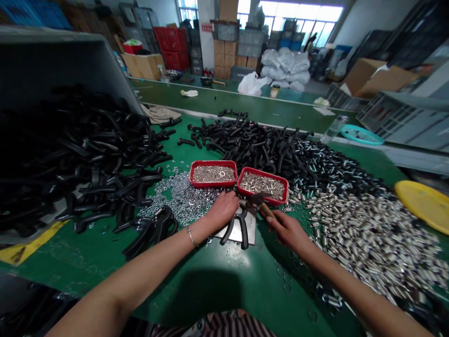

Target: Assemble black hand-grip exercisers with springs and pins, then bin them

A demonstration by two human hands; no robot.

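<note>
My right hand (286,230) is closed round the wooden handle of a hammer (267,211). Its dark head is beside the top of a black two-legged handle part (242,224), which lies on a flat metal plate (251,227). My left hand (224,208) is at the upper end of that part, fingers pinched together; what they grip is hidden. Just beyond my hands stand two red trays: the left tray (213,186) holds tiny metal pieces and one ring, the right tray (288,191) small metal pins.
Loose washers (185,199) lie left of the plate, beside stacked black handles (157,229). A large heap of black parts (259,140) spreads behind the trays. Metal sleeves (372,238) cover the right side, near a yellow lid (424,206). A tipped grey bin (115,61) spills black parts at left.
</note>
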